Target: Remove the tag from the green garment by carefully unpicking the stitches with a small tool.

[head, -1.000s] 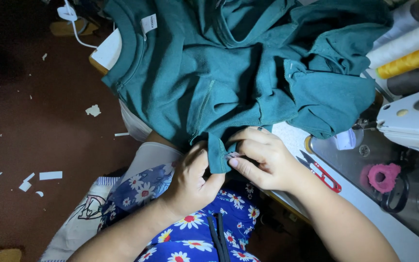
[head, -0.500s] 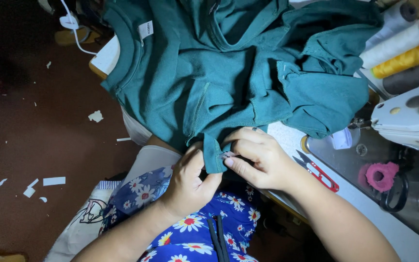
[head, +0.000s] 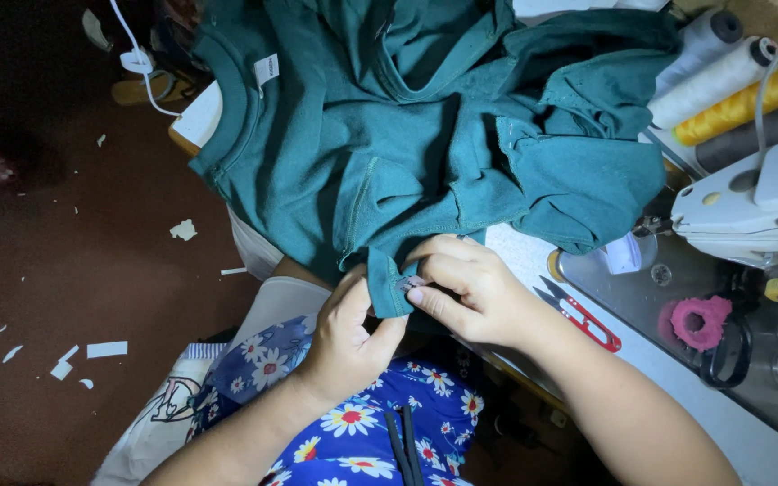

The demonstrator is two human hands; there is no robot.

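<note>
Head view: rumpled teal garment (head: pixel 389 153), stitched hem.

A white sewing machine (head: pixel 749 202) stood at the right, with white, yellow and grey thread cones (head: pixel 731 85) behind it. Red snips (head: pixel 580 315) lay on the table (head: pixel 722 423), near a pink ring (head: pixel 701 322) and black scissors (head: pixel 733 355). White scraps (head: pixel 105 349) dotted the dark floor (head: pixel 65 225). A white cable (head: pixel 137 58) hung at top left.

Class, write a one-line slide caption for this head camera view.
Left hand and right hand pinch a teal garment edge around a small metal piece beside a sewing machine.
</note>
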